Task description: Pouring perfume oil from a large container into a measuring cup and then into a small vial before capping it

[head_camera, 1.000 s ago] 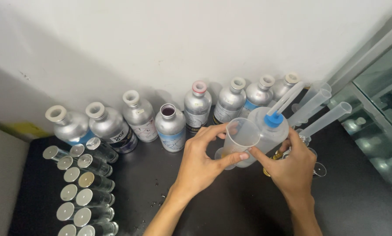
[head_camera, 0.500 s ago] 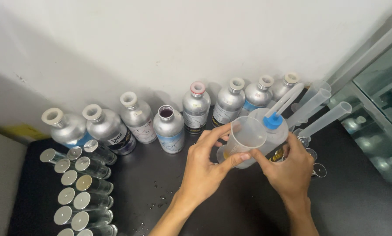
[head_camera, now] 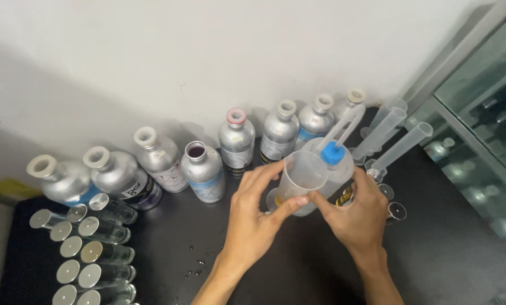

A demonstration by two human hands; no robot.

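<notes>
The left hand (head_camera: 253, 217) grips a clear plastic measuring beaker (head_camera: 299, 179) around its wall, thumb in front, holding it tilted just above the black table (head_camera: 450, 254). The right hand (head_camera: 351, 217) closes around a squeeze wash bottle (head_camera: 334, 175) with a blue cap, touching the beaker, so the bent spout probably can reach its mouth. Aluminium bottles (head_camera: 236, 141) stand along the wall, one open bottle (head_camera: 203, 172) nearest.

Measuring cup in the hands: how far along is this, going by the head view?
Done: one silver bottle stands uncapped, dark liquid at its mouth. In hand: left hand holds the clear measuring cup, which looks empty; right hand grips the blue-capped wash bottle. Left: small glass vials lie capped in rows.
</notes>
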